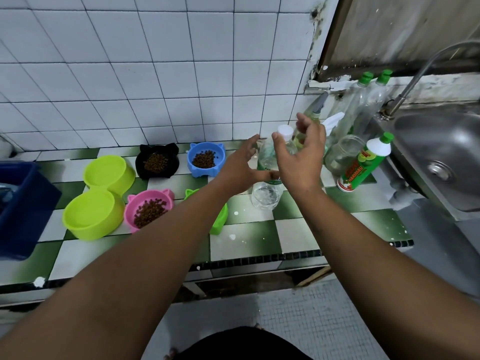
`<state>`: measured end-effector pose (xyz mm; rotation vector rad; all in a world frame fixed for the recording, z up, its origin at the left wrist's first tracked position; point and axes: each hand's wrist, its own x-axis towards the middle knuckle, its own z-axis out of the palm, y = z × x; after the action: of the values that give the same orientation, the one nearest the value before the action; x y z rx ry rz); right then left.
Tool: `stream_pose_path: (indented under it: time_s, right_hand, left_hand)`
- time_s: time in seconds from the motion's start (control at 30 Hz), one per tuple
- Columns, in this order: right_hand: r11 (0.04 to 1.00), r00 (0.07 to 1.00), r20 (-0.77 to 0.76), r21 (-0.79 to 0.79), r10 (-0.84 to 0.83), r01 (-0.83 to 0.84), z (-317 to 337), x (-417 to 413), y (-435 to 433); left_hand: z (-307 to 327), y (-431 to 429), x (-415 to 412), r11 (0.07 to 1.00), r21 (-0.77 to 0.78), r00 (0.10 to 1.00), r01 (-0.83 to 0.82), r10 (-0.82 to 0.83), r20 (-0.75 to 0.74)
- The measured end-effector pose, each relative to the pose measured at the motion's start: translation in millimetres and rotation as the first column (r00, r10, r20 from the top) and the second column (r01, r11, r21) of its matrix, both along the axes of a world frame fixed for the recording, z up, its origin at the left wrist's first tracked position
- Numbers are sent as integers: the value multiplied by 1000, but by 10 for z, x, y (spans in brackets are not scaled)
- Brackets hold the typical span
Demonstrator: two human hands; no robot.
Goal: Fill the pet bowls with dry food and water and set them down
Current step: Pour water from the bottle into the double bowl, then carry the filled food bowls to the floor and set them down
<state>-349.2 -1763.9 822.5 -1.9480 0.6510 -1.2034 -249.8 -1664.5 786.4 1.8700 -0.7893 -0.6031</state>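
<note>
A clear plastic water bottle with a white cap stands on the green-and-white tiled counter. My left hand is spread beside the bottle's left side, thumb across its front. My right hand hovers with loose, spread fingers just right of the cap. Kibble fills the black bowl, the blue bowl and the pink bowl. My left forearm mostly hides a green bowl. The lime double bowl sits at the left; I cannot tell what is in it.
A dark blue bin stands at the counter's left end. Right of the bottle are a glass jar, a green dish-soap bottle, a spray bottle and two green-capped bottles. A steel sink with a faucet lies far right.
</note>
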Motion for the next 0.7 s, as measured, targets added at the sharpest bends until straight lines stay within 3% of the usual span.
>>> stream_pose_path:
  time_s: [0.2,0.37,0.53,0.7]
  right_hand:
    - [973,997,69,-228,-22,37,136,85,247]
    - [944,991,75,-319,113,-84,135,259,591]
    - [935,958,-65,-210,279,-286,-28,418,949]
    - [937,933,-161,-91,321,-338,-321,519,1189]
  left_hand:
    - [-3,340,205,989,38,988,-142,139,73]
    - [30,740,367,957,-25,952,-288,289,105]
    - [6,1235,589,907,-29,899,-419,419,129]
    - [-134,1729,739,856,4,847,-517,510,152]
